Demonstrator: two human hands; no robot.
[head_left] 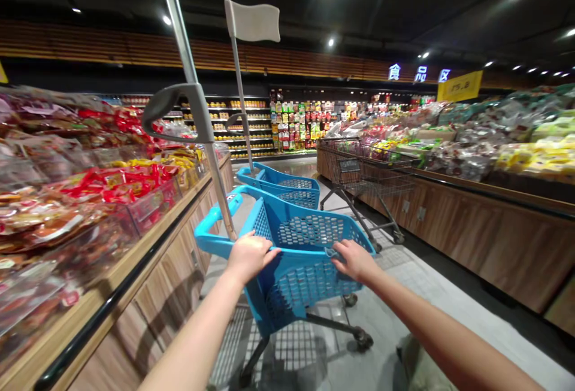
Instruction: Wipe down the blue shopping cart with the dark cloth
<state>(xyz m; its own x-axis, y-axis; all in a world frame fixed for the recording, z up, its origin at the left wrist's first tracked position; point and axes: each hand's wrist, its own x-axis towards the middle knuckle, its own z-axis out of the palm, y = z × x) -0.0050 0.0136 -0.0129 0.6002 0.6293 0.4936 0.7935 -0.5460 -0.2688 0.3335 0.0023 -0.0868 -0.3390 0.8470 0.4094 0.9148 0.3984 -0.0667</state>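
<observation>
- Nearest: the person's bare forearms [197, 325], reaching to the near blue cart [309, 283], on the floor between left display stand [175, 271] and right display stand [485, 223].
- Left hand [251, 256] curled over the cart's near rim, left part; right hand [354, 259] curled over it farther right. Both mostly closed; some fingers hidden.
- Far blue cart [287, 187] just beyond; contact unclear.
- Risks: far push could bump it; rightward swing could clip the wire cart [349, 166]; leftward drift could scrape the left stand.
</observation>
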